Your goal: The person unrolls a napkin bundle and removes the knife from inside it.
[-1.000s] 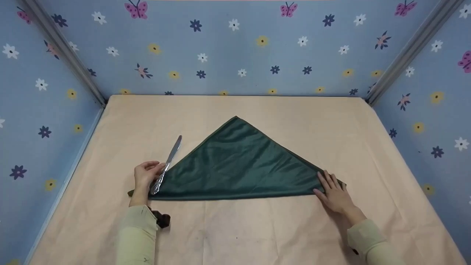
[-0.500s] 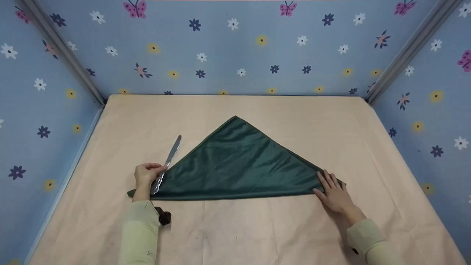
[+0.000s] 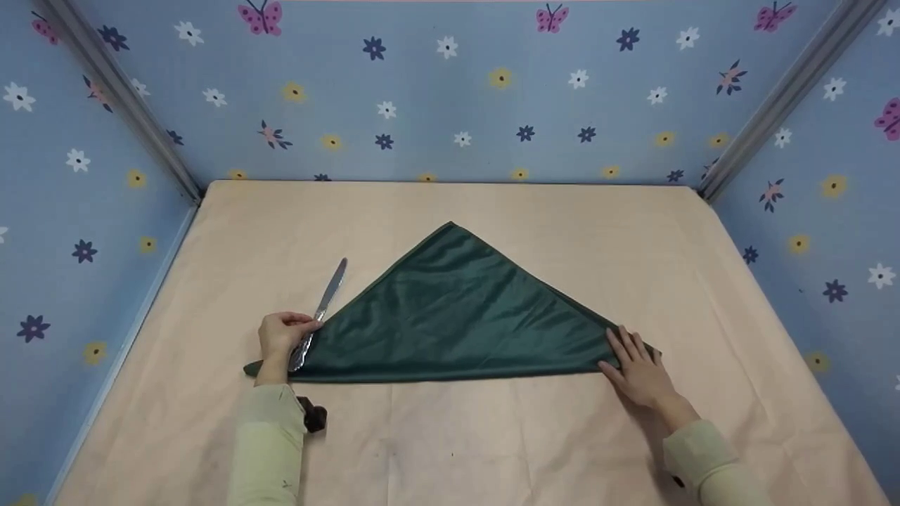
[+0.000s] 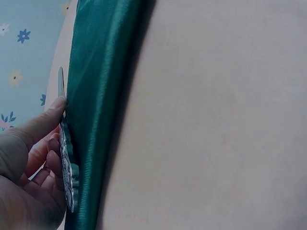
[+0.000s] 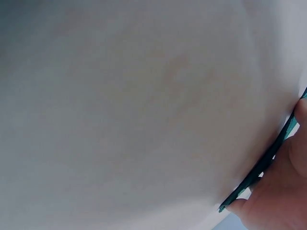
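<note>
A dark green satiny cloth (image 3: 450,309), folded into a triangle, lies with its peak pointing away and its long folded edge toward me. Slanting across its left end is a silver table knife (image 3: 334,284) with an ornate handle; its blade reaches past the cloth, tip away. My left hand (image 3: 281,337) pinches the knife where handle meets blade. In the left wrist view, one fingertip presses the knife (image 4: 67,167) while curled fingers sit beside the handle. My right hand (image 3: 641,372) rests on the cloth's right corner, fingers spread and fairly straight. The right wrist view shows the cloth edge (image 5: 259,167) along that hand.
The table (image 3: 450,450) wears a pale peach cover with faint creases. Blue flowered walls (image 3: 422,91) rise at the back and both sides, joined by grey corner posts (image 3: 780,98). A dark wrist device (image 3: 314,416) sticks out from the left sleeve.
My left hand has shifted slightly right and toward me, its fingertips coming over the knife and closing on it. The right hand, the cloth and the knife stay about where they were.
</note>
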Available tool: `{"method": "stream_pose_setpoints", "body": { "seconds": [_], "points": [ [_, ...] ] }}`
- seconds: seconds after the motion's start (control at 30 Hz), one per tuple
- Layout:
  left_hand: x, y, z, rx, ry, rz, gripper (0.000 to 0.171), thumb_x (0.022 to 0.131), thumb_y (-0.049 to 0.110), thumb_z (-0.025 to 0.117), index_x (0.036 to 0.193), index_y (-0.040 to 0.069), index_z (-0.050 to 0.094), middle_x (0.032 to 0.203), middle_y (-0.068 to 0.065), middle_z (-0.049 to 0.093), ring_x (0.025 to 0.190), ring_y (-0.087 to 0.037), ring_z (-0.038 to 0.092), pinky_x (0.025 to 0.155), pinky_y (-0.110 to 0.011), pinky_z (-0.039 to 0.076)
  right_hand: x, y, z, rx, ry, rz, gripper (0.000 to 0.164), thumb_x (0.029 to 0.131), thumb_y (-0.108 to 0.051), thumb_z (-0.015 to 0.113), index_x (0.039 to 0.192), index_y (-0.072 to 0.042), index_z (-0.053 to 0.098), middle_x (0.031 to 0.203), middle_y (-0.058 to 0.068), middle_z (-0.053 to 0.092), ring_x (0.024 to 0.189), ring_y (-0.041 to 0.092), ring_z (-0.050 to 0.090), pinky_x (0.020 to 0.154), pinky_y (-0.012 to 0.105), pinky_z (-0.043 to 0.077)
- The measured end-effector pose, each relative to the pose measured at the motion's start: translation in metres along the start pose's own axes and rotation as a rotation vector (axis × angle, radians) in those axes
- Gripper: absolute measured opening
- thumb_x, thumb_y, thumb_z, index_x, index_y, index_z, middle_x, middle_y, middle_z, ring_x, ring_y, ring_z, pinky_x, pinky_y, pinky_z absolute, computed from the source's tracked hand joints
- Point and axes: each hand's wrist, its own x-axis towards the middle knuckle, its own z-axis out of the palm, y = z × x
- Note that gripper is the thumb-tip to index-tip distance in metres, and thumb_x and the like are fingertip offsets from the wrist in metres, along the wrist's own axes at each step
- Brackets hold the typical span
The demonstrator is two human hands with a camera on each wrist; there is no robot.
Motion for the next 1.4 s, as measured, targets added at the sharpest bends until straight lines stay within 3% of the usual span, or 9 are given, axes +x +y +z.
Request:
{"method": "stream_pose_setpoints", "body": {
  "seconds": [0.2, 0.63, 0.9, 1.23, 1.4],
  "points": [
    [0.0002, -0.0008, 0.0013, 0.031, 0.016, 0.024, 0.029, 0.069, 0.015, 0.076, 0.088, -0.004, 0.067, 0.064, 0.004, 0.061, 0.058, -0.006, 0.050, 0.055, -0.019, 0.038, 0.0003, 0.0002, 0.0005, -0.002, 0.008, 0.000, 0.067, 0.092, -0.045, 0.037, 0.141, -0.003, 0.018, 0.144, 0.022, 0.011, 0.130, 0.040, 0.008, 0.094, 0.064, 0.007],
    [-0.0057, 0.0009, 0.0031, 0.123, 0.052, 0.064, 0.025, 0.072, 0.022, 0.074, 0.080, -0.002, 0.070, 0.071, -0.005, 0.065, 0.075, -0.024, 0.055, 0.061, -0.026, 0.039, 0.0008, 0.0022, 0.0015, -0.006, -0.007, 0.005, 0.068, 0.092, -0.045, 0.037, 0.141, -0.003, 0.018, 0.144, 0.022, 0.010, 0.130, 0.040, 0.006, 0.094, 0.064, 0.006],
    [-0.0042, 0.0042, 0.0030, 0.184, 0.034, 0.053, 0.026, 0.073, 0.023, 0.072, 0.081, -0.002, 0.070, 0.079, -0.011, 0.066, 0.076, -0.025, 0.056, 0.064, -0.030, 0.041, 0.0013, 0.0018, 0.0016, 0.002, -0.003, 0.003, 0.067, 0.092, -0.044, 0.037, 0.141, -0.003, 0.018, 0.144, 0.022, 0.010, 0.130, 0.040, 0.006, 0.094, 0.064, 0.006],
    [-0.0016, 0.0062, 0.0014, 0.226, -0.012, 0.030, 0.027, 0.073, 0.024, 0.072, 0.081, -0.002, 0.070, 0.082, -0.013, 0.065, 0.072, -0.021, 0.054, 0.057, -0.027, 0.039, 0.0001, 0.0011, 0.0005, 0.016, 0.010, -0.006, 0.066, 0.092, -0.043, 0.038, 0.141, -0.003, 0.019, 0.144, 0.022, 0.011, 0.130, 0.041, 0.007, 0.094, 0.065, 0.006],
    [-0.0011, 0.0066, -0.0003, 0.223, -0.033, 0.043, 0.028, 0.073, 0.023, 0.072, 0.081, -0.003, 0.070, 0.083, -0.016, 0.066, 0.076, -0.025, 0.056, 0.062, -0.031, 0.043, -0.0003, 0.0012, 0.0004, 0.011, 0.009, -0.007, 0.066, 0.092, -0.043, 0.038, 0.141, -0.003, 0.019, 0.144, 0.022, 0.011, 0.130, 0.041, 0.007, 0.094, 0.065, 0.007]
  ]
}}
